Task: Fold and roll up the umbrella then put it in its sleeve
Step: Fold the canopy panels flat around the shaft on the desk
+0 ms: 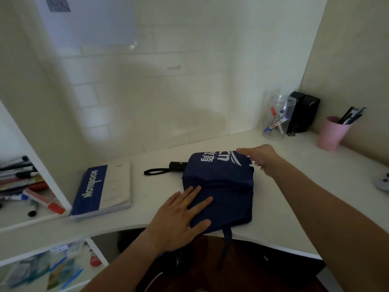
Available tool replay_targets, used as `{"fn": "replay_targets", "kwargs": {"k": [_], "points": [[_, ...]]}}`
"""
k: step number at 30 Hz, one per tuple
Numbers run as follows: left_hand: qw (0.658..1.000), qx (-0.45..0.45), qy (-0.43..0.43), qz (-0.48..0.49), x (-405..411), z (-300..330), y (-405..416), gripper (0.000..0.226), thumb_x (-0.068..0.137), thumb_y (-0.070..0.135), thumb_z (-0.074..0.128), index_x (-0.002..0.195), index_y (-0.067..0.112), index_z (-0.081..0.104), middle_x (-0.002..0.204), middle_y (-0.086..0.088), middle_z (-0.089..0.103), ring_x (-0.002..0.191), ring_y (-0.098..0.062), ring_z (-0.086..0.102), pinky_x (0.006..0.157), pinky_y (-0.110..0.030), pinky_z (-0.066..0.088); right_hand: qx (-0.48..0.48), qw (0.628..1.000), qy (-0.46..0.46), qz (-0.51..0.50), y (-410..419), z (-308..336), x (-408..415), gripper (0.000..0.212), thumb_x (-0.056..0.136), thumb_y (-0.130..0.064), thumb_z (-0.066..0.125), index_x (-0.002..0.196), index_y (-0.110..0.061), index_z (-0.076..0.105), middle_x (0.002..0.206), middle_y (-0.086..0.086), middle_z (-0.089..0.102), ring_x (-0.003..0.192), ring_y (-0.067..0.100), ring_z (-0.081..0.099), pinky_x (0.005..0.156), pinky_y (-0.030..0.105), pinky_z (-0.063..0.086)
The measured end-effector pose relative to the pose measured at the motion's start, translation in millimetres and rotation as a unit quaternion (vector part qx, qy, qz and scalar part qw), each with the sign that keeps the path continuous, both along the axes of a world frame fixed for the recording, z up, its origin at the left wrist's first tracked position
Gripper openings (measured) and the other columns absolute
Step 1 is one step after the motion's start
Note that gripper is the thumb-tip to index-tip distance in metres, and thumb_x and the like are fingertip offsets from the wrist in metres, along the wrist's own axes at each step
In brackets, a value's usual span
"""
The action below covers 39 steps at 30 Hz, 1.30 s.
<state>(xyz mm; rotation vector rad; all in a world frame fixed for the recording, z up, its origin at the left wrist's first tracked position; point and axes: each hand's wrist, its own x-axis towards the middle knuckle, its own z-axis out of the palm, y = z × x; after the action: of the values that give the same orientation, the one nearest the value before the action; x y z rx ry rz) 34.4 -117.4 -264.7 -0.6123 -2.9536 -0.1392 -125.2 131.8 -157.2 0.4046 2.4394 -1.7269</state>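
A navy blue folding umbrella [226,186] with white print lies collapsed and flattened on the white desk [294,197]. Its black handle [177,166] with a wrist loop [154,171] points left. A blue closing strap [227,239] hangs over the desk's front edge. My left hand [181,216] lies flat, fingers spread, pressing the near left part of the fabric. My right hand [260,158] reaches across and pinches the far right edge of the canopy fabric. No sleeve can be made out.
A blue and white notebook [103,190] lies left of the umbrella. At the back right stand a clear jar of markers [277,121], a black box [303,111] and a pink pen cup [331,133]. Shelves with markers [31,192] are at left.
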Motion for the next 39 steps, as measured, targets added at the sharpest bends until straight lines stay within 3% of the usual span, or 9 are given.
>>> {"fn": "replay_targets", "kwargs": {"k": [6, 10, 15, 20, 23, 25, 31, 35, 39], "points": [[1.0, 0.007, 0.013, 0.002, -1, -4, -2, 0.064, 0.097, 0.076, 0.01, 0.156, 0.053, -0.002, 0.17, 0.006, -0.007, 0.156, -0.01, -0.01, 0.127, -0.04, 0.005, -0.08, 0.989, 0.125, -0.014, -7, 20, 19, 0.023, 0.081, -0.005, 0.079, 0.104, -0.002, 0.074, 0.081, 0.002, 0.067, 0.064, 0.01, 0.056, 0.04, 0.012, 0.041], [0.999, 0.023, 0.023, 0.004, -1, -4, -2, 0.065, 0.098, 0.075, 0.014, 0.157, 0.048, 0.015, 0.171, 0.005, 0.0, 0.157, -0.011, -0.003, 0.127, -0.04, 0.009, -0.098, 0.975, 0.201, 0.003, 4, 16, 68, 0.011, 0.084, -0.012, 0.077, 0.095, -0.012, 0.075, 0.082, -0.001, 0.071, 0.065, 0.006, 0.061, 0.058, 0.017, 0.045], [0.997, 0.04, 0.06, -0.01, 1, -6, -3, 0.062, 0.101, 0.07, 0.021, 0.155, 0.041, 0.029, 0.167, 0.0, 0.025, 0.154, -0.019, 0.02, 0.126, -0.042, 0.018, -0.191, 0.966, 0.163, 0.063, 17, -27, 119, 0.006, 0.094, -0.009, 0.066, 0.099, -0.007, 0.065, 0.085, 0.009, 0.075, 0.07, 0.02, 0.07, 0.053, 0.026, 0.045], [0.987, 0.102, 0.127, -0.004, 14, -2, 3, 0.056, 0.101, 0.064, 0.037, 0.143, 0.03, 0.051, 0.133, 0.001, 0.062, 0.118, -0.019, 0.056, 0.106, -0.038, 0.045, -0.246, 0.961, 0.113, 0.058, 13, -71, 135, 0.019, 0.098, -0.01, 0.059, 0.113, 0.001, 0.059, 0.105, 0.014, 0.077, 0.088, 0.029, 0.077, 0.066, 0.028, 0.061], [0.945, 0.238, 0.175, 0.137, 24, 4, 7, 0.045, 0.089, 0.064, 0.059, 0.107, 0.023, 0.057, 0.104, 0.005, 0.057, 0.091, -0.011, 0.054, 0.079, -0.028, 0.05, -0.249, 0.96, 0.107, 0.062, 14, -79, 136, 0.024, 0.096, -0.009, 0.063, 0.117, 0.0, 0.063, 0.107, 0.016, 0.077, 0.097, 0.029, 0.076, 0.082, 0.03, 0.063], [0.901, 0.356, 0.143, 0.202, 25, 10, 8, 0.052, 0.076, 0.061, 0.075, 0.107, 0.027, 0.051, 0.104, 0.009, 0.051, 0.089, -0.007, 0.052, 0.075, -0.021, 0.047, -0.221, 0.965, 0.11, 0.091, 16, -78, 137, 0.027, 0.091, -0.01, 0.07, 0.117, -0.006, 0.067, 0.103, 0.014, 0.079, 0.097, 0.028, 0.076, 0.086, 0.033, 0.062], [0.879, 0.45, 0.017, 0.154, 19, 22, 15, 0.025, 0.078, 0.043, 0.083, 0.094, 0.031, 0.068, 0.103, 0.011, 0.059, 0.091, -0.004, 0.059, 0.072, -0.014, 0.046, -0.159, 0.97, 0.125, 0.134, 23, -79, 138, 0.019, 0.091, -0.003, 0.068, 0.108, -0.008, 0.074, 0.098, 0.012, 0.079, 0.095, 0.027, 0.075, 0.086, 0.032, 0.058], [0.785, 0.591, -0.095, 0.158, 23, 34, 21, 0.038, 0.077, 0.055, 0.075, 0.094, 0.021, 0.076, 0.096, 0.004, 0.076, 0.085, -0.019, 0.072, 0.071, -0.029, 0.06, -0.164, 0.969, 0.112, 0.145, 24, -79, 136, 0.014, 0.092, -0.002, 0.065, 0.102, -0.005, 0.073, 0.098, 0.01, 0.08, 0.094, 0.025, 0.075, 0.085, 0.03, 0.058], [0.771, 0.598, -0.104, 0.193, 22, 37, 23, 0.031, 0.091, 0.034, 0.072, 0.081, 0.004, 0.074, 0.082, -0.004, 0.077, 0.079, -0.022, 0.073, 0.073, -0.03, 0.06, -0.259, 0.954, 0.086, 0.124, 21, -77, 134, 0.016, 0.093, -0.009, 0.065, 0.098, 0.006, 0.063, 0.103, 0.014, 0.078, 0.101, 0.028, 0.074, 0.083, 0.029, 0.06]]}}
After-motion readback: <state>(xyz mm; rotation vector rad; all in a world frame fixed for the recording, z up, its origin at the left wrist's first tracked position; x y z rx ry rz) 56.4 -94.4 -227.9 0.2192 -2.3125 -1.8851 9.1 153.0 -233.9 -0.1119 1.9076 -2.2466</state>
